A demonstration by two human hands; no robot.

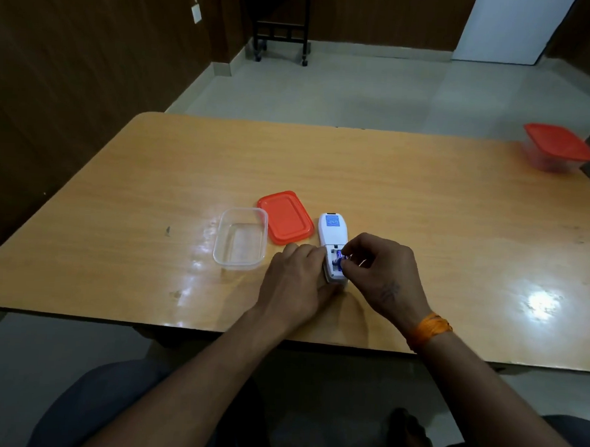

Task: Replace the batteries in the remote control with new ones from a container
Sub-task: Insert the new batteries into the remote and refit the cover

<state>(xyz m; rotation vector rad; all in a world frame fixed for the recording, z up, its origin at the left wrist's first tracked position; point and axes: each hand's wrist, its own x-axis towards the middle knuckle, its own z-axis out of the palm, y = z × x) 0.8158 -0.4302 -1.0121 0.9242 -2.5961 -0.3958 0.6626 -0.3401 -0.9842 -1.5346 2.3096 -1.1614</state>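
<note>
A white remote control [333, 232] lies face down on the wooden table [424, 202], its battery compartment open at the near end. My left hand [295, 281] grips the remote's near left side and holds it steady. My right hand [381, 272] pinches a blue battery [340, 260] at the open compartment. A clear plastic container [241, 238] stands open and looks empty to the left of the remote. Its orange lid [285, 217] lies flat between the container and the remote.
A second clear container with an orange lid [559, 146] stands at the table's far right corner. A dark wheeled stand [282, 34] is on the floor beyond the table. My knees are below the table's near edge.
</note>
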